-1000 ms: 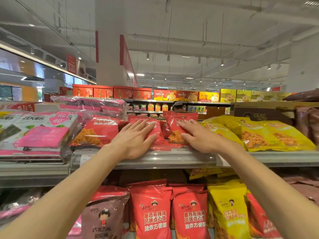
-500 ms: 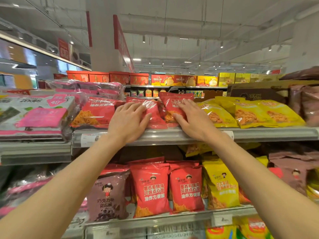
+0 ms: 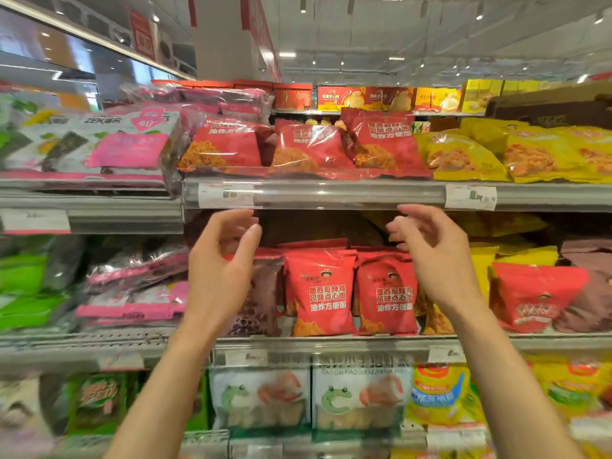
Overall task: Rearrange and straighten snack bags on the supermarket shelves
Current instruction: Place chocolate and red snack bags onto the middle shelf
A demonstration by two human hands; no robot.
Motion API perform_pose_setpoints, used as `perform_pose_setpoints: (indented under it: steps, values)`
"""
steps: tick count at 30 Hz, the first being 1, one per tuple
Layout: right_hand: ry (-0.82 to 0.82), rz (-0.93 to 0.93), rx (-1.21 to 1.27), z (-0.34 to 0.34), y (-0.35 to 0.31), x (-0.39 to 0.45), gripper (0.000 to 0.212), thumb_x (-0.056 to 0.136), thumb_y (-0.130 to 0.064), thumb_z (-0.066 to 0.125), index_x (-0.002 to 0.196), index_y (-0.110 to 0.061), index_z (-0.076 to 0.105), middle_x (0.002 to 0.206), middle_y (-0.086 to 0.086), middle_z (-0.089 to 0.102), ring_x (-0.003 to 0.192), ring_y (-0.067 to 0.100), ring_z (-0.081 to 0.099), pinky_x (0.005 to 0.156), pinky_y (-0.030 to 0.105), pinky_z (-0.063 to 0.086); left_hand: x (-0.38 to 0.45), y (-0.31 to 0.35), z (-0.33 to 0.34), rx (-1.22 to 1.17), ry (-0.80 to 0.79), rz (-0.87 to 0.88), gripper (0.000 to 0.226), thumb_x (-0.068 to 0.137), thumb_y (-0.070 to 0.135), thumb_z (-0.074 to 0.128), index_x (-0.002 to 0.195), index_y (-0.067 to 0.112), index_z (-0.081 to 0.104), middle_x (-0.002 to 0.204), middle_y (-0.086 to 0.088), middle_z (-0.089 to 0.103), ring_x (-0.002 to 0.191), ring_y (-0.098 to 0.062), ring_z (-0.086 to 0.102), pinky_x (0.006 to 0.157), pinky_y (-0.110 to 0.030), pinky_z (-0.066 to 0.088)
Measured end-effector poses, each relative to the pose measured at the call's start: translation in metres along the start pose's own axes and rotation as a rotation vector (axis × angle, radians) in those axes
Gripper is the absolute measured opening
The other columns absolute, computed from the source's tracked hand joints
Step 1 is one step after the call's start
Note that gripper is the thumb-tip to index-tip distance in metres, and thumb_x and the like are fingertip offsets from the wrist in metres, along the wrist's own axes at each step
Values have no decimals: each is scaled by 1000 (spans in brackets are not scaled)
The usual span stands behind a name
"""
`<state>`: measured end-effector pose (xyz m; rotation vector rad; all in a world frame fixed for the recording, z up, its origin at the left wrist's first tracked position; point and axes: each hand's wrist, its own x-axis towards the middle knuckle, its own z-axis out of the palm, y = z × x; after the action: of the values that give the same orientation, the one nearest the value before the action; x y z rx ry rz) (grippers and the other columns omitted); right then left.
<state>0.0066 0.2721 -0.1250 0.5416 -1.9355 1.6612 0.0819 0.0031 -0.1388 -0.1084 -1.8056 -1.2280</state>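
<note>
Both hands, the left hand and the right hand, hovered with fingers loosely spread, holding nothing, before two upright red bags on the middle shelf. Beyond, three red bags lay flat on the upper shelf.

The seaweed pack reads "ZEK" and "40".

Three red snack bags lie on the top shelf; two red bags stand below.
</note>
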Motion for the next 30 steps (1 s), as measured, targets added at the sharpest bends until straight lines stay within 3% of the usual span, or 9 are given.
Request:
perform_pose_setpoints:
  steps: [4, 7, 9, 12, 15, 17, 19, 27, 30]
  values:
    - [-73, 226, 10, 18, 49, -48, 17, 97, -14, 65, 109, -25, 69, 95, 4, 77, 95, 24, 73, 90, 48, 58, -53, -45, -12, -19, 70, -213, 13, 98, 20, 67, 107, 30, 67, 99, 24, 70, 93, 4, 65, 84, -16, 51]
    - [-111, 371, 43, 27, 80, -81, 18, 96, -10, 65, 109, -22, 69, 88, 3, 78, 89, 19, 75, 88, 40, 57, -83, -76, -19, 13, 47, -390, 17, 98, 26, 67, 114, 28, 64, 106, 13, 70, 101, -2, 65, 95, -30, 53]
    - [-116, 456, 72, 31, 96, -103, 16, 97, -10, 66, 110, -17, 69, 87, 4, 78, 86, 17, 75, 85, 33, 57, -95, -93, -24, 67, 32, -440, 26, 96, 29, 69, 120, 26, 61, 112, 15, 67, 102, 8, 61, 97, -26, 50]
    - [-109, 528, 90, 30, 112, -129, 13, 97, -10, 66, 108, -15, 69, 87, 10, 78, 84, 21, 74, 74, 24, 58, -95, -110, -29, 155, 28, -465, 44, 93, 38, 71, 131, 27, 52, 121, 15, 60, 107, 9, 56, 89, -14, 42]
    - [-127, 631, 62, 26, 120, -144, 11, 98, -14, 64, 108, -16, 69, 86, 1, 79, 80, 15, 74, 69, 25, 56, -83, -124, -31, 236, -34, -498, 66, 92, 46, 71, 146, 21, 44, 131, 12, 53, 113, -3, 56, 91, -16, 40]
    - [-133, 674, 70, 24, 120, -150, 11, 100, -11, 61, 107, -15, 69, 85, 1, 79, 72, 9, 73, 61, 24, 56, -75, -132, -30, 269, -90, -506, 68, 91, 49, 71, 147, 20, 45, 126, 13, 58, 106, 5, 59, 87, -13, 42]
    - [-128, 686, 80, 23, 120, -154, 11, 101, -7, 60, 105, -11, 68, 81, 4, 78, 65, 8, 70, 53, 18, 54, -70, -138, -29, 294, -148, -505, 62, 89, 51, 72, 140, 21, 53, 116, 14, 65, 90, 20, 58, 71, -3, 43]
    - [-155, 676, 56, 25, 125, -159, 13, 101, -6, 58, 107, -9, 69, 81, 11, 76, 72, 25, 67, 71, 32, 55, -64, -147, -29, 240, -149, -483, 60, 82, 55, 76, 129, 21, 62, 103, 24, 66, 86, 21, 61, 64, 0, 45]
    - [-148, 679, 83, 27, 124, -158, 13, 99, -4, 59, 106, -7, 69, 84, 22, 73, 71, 27, 65, 73, 38, 53, -62, -142, -32, 166, -98, -453, 54, 83, 52, 77, 126, 22, 65, 106, 17, 72, 93, 10, 65, 78, -10, 52]
